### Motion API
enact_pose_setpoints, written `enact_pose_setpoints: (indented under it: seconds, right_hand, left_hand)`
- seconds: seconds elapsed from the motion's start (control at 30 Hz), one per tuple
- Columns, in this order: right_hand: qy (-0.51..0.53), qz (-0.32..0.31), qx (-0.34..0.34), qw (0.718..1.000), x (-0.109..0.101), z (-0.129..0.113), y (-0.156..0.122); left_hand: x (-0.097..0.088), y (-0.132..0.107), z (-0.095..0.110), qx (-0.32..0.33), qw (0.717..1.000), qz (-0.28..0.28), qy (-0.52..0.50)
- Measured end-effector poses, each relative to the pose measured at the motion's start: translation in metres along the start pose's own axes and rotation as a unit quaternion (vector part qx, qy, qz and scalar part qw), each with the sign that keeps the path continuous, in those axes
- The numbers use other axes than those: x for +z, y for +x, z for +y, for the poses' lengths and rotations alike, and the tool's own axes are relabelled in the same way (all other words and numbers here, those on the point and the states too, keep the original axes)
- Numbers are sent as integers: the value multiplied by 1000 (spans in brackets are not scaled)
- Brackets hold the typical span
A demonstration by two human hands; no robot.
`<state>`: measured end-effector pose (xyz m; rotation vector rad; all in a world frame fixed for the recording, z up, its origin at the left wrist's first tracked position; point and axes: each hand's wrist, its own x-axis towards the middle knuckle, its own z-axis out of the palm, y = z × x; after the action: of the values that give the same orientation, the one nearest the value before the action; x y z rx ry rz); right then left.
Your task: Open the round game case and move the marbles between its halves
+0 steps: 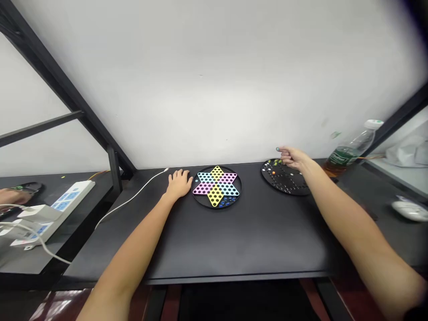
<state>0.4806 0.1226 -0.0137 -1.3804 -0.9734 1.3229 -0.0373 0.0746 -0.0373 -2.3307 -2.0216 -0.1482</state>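
A round black Chinese checkers board [216, 186] with a star of yellow, pink and blue points lies at the table's middle. Several dark blue marbles [227, 201] sit in its lower right rim pocket, and one light piece [196, 181] shows at its left. My left hand [179, 183] rests flat beside the board's left edge, fingers spread, holding nothing. Over the far side of a second round black tray [286, 183], my right hand [291, 157] is raised, pinching a small greenish marble [277, 149] at its fingertips. Small yellow-green, white and orange pieces lie in that tray.
A tilted-looking drink bottle [347, 151] stands behind my right forearm. To the right lies a white mouse [410, 209]. A white cable [133, 196] crosses the table's left; beyond are a power strip [72, 196] and another person's hand [13, 196]. A white wall [214, 89] closes the back.
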Motion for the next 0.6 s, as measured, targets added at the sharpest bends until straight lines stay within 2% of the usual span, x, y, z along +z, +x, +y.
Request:
enact_pose_setpoints:
  seconds: [0.13, 0.27, 0.43, 0.5, 0.6]
  right_hand:
    - [83, -55, -28, 995, -2, -16, -24]
    - [133, -79, -32, 987, 6, -19, -40]
    - [204, -113, 31, 972, 22, -20, -42]
    - [198, -116, 57, 972, 32, -22, -41]
    - [123, -104, 59, 985, 57, -19, -41]
  left_hand:
    - [1, 1, -1, 2, 1000, 1, -7]
    - [1, 2, -2, -2, 1000, -5, -7]
    - [0, 2, -1, -4, 1000, -9, -2]
    - [0, 1, 0, -3, 1000, -7, 0]
    - [0, 2, 0, -1, 1000, -5, 1]
